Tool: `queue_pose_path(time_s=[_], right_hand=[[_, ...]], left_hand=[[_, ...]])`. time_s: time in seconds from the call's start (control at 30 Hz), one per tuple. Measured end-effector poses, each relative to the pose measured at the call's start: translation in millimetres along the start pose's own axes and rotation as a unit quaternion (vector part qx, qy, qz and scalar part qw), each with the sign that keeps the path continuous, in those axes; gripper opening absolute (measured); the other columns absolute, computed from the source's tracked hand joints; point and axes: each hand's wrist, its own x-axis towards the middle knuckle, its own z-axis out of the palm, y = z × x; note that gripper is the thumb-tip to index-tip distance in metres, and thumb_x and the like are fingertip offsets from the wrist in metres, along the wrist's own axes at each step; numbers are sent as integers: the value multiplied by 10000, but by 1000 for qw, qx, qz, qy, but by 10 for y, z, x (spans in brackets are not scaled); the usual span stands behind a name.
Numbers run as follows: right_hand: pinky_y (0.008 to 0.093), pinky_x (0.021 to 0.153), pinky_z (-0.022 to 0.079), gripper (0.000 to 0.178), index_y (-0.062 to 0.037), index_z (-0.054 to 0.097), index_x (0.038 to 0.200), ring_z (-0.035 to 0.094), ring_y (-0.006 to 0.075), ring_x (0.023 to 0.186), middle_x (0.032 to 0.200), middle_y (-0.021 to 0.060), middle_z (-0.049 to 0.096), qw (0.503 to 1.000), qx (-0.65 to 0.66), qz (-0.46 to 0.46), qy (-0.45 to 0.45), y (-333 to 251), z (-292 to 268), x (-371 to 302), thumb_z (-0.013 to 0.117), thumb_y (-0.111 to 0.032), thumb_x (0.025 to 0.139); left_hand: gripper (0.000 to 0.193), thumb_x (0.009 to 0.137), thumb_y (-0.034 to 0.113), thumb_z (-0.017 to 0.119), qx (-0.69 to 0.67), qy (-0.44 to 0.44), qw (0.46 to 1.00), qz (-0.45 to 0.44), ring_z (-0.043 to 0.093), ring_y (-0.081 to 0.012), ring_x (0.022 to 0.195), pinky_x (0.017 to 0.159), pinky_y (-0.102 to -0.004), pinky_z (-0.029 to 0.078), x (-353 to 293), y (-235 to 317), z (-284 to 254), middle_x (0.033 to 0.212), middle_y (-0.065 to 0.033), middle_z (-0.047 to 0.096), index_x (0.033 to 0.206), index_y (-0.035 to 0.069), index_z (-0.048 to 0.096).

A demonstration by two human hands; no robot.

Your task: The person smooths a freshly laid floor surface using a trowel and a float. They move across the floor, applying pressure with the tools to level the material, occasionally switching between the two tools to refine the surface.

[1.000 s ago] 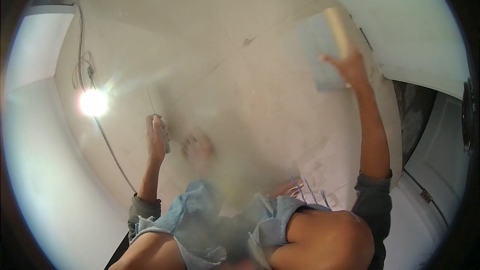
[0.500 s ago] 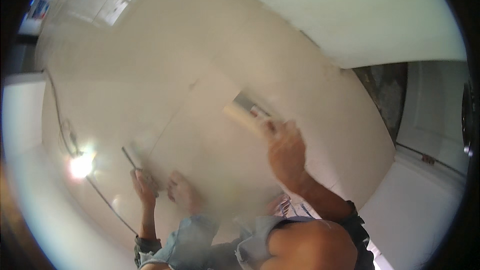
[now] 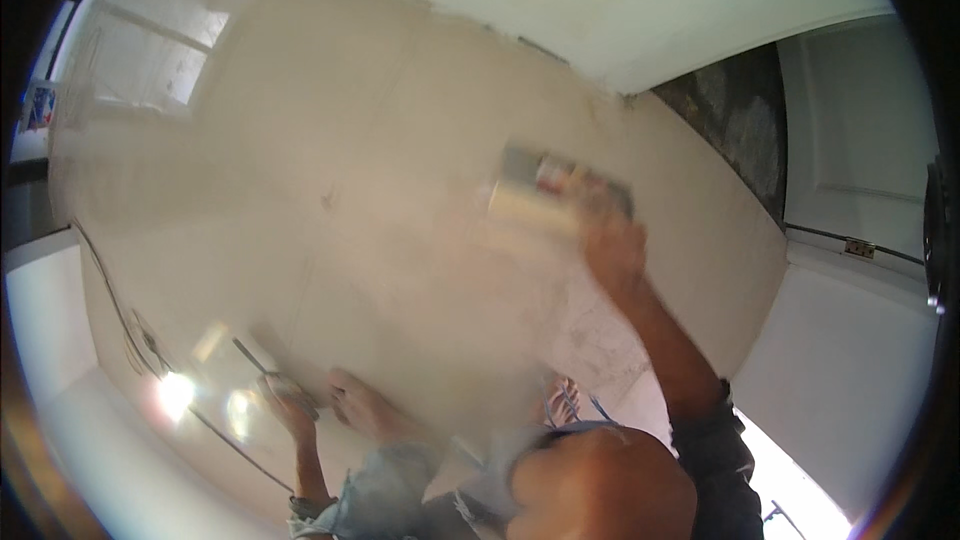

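My right hand (image 3: 612, 240) grips a flat rectangular trowel (image 3: 520, 185), blurred by motion. The trowel's wide blade lies at or close to the smooth beige floor (image 3: 400, 120); whether it touches is hard to tell. At lower left, my left hand (image 3: 288, 398) is closed around a tool with a thin dark straight edge (image 3: 248, 354), held low near the floor. The rest of that tool is hidden or lost in glare. Between the hands are my bare foot (image 3: 362, 406) and my other foot (image 3: 562, 402), partly covered by my bent knee.
A bright lamp (image 3: 176, 392) with a cable (image 3: 110, 285) lies along the left wall. A paler, rougher floor patch (image 3: 600, 335) is beside my right foot. White walls (image 3: 850, 350) border the right, near a door (image 3: 860, 120) and a dark strip of floor (image 3: 740, 110).
My right hand has swept the trowel rightward and farther away. My left hand stays low with its tool. The view has shifted, so the room's far edge sits higher or lower across the picture.
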Motion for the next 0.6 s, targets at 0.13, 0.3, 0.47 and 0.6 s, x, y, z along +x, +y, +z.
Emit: queue_pose_path(time_s=[0.13,0.3,0.47,0.6], right_hand=[[428,899,633,532,-139,581,1502,718,315,1186,1468,111,648,987,60,139,-58,326,-50,408,594,-103,971],[431,885,640,559,-114,564,1517,732,308,1163,1431,129,678,995,74,70,0,116,-84,-33,611,-91,961],[423,790,647,603,-202,572,1530,766,286,1063,1446,112,666,987,79,138,-14,635,24,640,626,-69,944],[448,790,644,629,-203,563,1538,772,252,1037,1407,97,688,995,37,82,42,237,-13,215,661,-91,926]], left_hand=[[348,1163,418,394,34,-3,999,19,523,-104,599,495,-263,434,20,-118,-79,772,-10,506,1083,101,513],[352,1167,419,398,40,31,997,51,527,-101,600,490,-259,434,141,-172,-78,790,-10,515,1082,98,515],[342,1172,402,375,18,-15,999,36,529,-103,569,479,-253,443,20,145,117,757,-8,506,1120,89,500],[332,1173,385,365,-25,-17,999,45,527,-105,536,477,-253,449,70,213,128,723,-7,500,1133,85,502]])
